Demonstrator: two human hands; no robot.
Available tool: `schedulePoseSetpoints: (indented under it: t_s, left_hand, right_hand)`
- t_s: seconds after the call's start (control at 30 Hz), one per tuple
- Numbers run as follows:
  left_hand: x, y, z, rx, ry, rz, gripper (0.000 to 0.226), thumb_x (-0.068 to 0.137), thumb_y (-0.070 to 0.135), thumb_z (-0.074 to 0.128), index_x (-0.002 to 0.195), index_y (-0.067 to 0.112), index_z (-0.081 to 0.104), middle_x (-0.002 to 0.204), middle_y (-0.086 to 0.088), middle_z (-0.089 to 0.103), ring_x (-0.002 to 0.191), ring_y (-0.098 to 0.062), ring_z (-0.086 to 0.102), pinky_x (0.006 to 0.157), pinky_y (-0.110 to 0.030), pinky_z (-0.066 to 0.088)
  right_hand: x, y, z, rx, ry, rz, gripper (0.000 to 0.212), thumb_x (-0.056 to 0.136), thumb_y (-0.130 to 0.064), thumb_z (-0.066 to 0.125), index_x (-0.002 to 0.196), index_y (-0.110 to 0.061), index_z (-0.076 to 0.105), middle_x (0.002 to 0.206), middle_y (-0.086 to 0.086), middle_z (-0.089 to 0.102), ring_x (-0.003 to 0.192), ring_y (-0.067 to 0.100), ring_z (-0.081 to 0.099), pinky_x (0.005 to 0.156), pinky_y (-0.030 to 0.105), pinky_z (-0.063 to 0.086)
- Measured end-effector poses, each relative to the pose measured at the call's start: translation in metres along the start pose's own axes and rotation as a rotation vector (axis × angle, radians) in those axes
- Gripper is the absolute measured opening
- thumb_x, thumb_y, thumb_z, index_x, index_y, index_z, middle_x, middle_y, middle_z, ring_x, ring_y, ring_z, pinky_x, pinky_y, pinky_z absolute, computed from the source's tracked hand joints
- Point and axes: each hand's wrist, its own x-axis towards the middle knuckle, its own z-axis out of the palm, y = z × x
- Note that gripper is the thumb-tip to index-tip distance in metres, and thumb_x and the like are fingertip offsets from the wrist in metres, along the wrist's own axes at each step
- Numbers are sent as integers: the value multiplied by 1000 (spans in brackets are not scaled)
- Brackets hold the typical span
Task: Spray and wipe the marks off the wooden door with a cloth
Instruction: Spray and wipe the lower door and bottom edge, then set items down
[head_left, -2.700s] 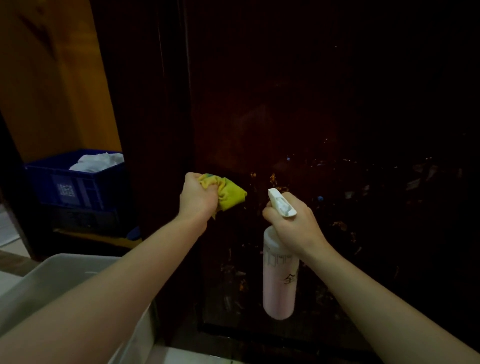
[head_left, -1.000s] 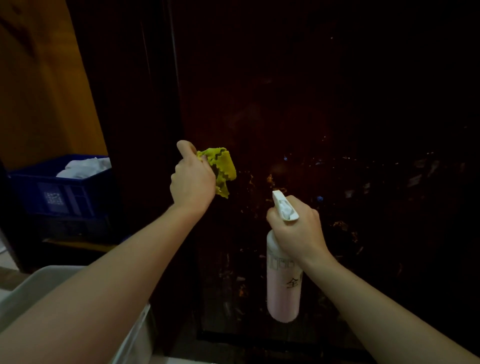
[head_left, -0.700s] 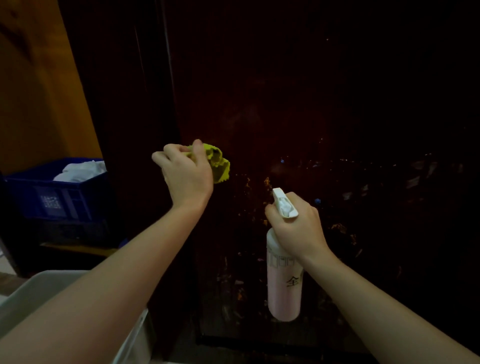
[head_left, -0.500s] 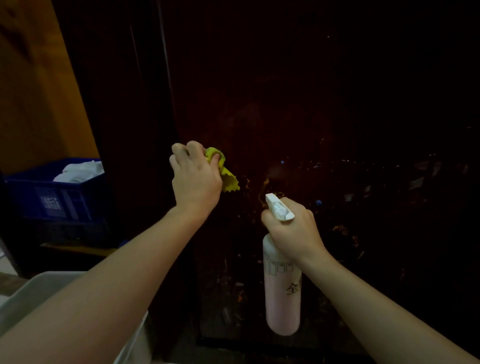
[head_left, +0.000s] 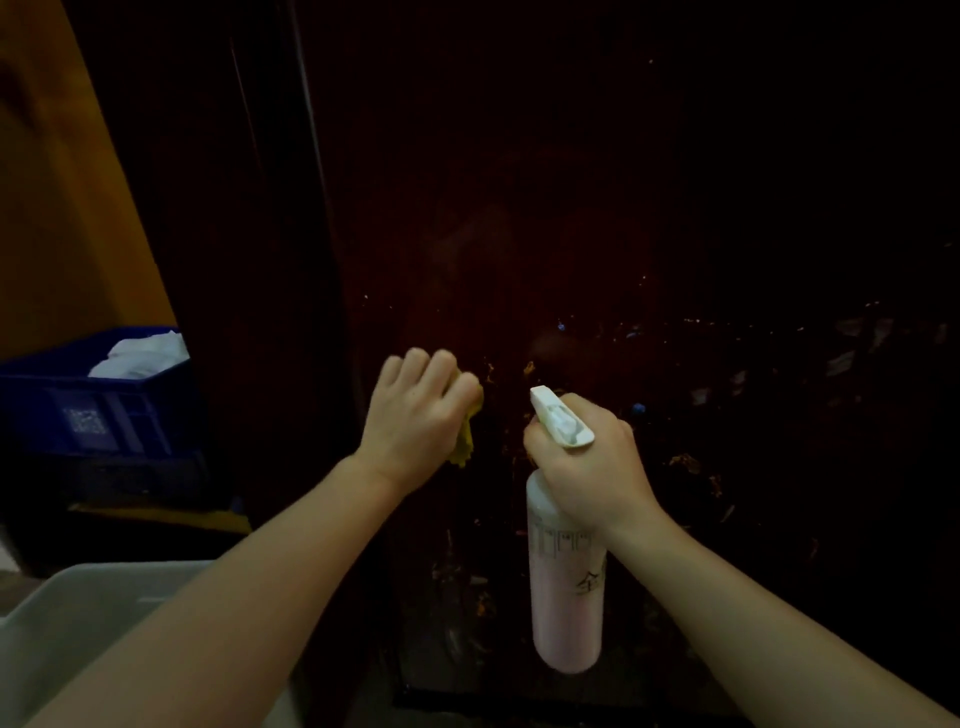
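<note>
The left hand (head_left: 415, 415) presses a soft, crumpled yellow cloth (head_left: 466, 439) against the dark wooden door (head_left: 519, 234), fingers (head_left: 431, 366) curled closed over it beside orange marks (head_left: 529, 368). The right hand (head_left: 587, 467) hangs a tall pale pink plastic spray bottle (head_left: 566, 587) by its neck, fingers wrapped under the white trigger head (head_left: 561, 418). The cloth is limp and light, so bunching it in the palm probably gives firm pressure; the bottle looks smooth and part full, best held at the neck.

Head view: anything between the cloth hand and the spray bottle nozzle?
Only door surface with orange marks. In the head view nothing else sits between the left hand on the cloth and the nozzle.
</note>
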Motion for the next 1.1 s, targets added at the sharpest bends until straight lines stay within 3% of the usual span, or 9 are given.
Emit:
schedulePoseSetpoints:
  t_s: [0.13,0.3,0.4,0.53,0.6,0.67,0.87,0.97,1.1]
  left_hand:
    - [-11,-9,-5,-28,-115,36,14,84,13,64,88,11,51,86,-10,54,70,-26,46,60,-37,39]
    - [37,-39,-29,-67,44,-422,19,94,20,52,91,1,55,94,-20,54,78,-33,51,66,-40,45]
    - [73,-58,-35,-36,133,-480,22,94,25,51,97,3,53,102,-20,54,85,-32,51,68,-36,43]
    - [71,-43,-27,30,143,-312,12,87,14,61,90,4,56,92,-19,57,76,-34,53,62,-39,43]
    - [39,-21,-18,-1,37,-80,12,80,9,68,83,6,57,84,-17,56,71,-32,52,59,-40,41]
    - [5,-8,-12,-41,-101,47,15,76,8,70,83,8,57,83,-12,56,70,-30,50,59,-38,39]
    - [-7,-17,-18,-157,-277,109,15,83,21,64,91,13,55,90,-5,54,74,-21,51,60,-30,40]
    - [5,-22,-30,-295,-286,-159,15,92,31,50,93,16,51,91,5,42,77,-13,48,61,-22,36]
    - [42,-42,-47,-354,10,-517,19,96,25,52,97,6,51,98,-4,42,81,-13,42,62,-19,32]
  right_hand:
    - [-5,0,5,-44,-6,-5,37,82,-20,58,53,-26,36,47,-12,40,45,6,39,49,27,35]
    - [-5,-15,12,-46,-93,-38,21,83,-30,61,66,-25,49,58,-9,52,53,7,51,54,26,41]
    - [-3,-21,17,-27,-125,-30,15,83,-32,62,76,-20,56,67,-7,58,61,7,56,58,24,44]
    - [-1,-17,21,30,-112,-13,23,83,-25,60,63,-20,49,56,-11,49,50,2,45,49,18,36]
    - [-2,-14,21,44,-99,0,26,81,-25,58,59,-21,45,53,-11,46,48,3,43,45,19,35]
    - [-3,-12,19,32,-81,-9,27,79,-27,56,56,-26,41,50,-13,46,46,4,42,43,18,34]
    - [0,-20,12,-70,-53,-57,29,82,-24,57,59,-26,40,53,-11,44,45,5,43,44,17,31]
    - [-1,-28,10,-64,-97,-39,17,82,-30,60,69,-23,51,61,-9,53,53,3,51,49,16,35]
    - [-5,-30,10,19,-122,9,11,84,-26,64,80,-16,59,70,-5,58,60,0,53,51,11,41]
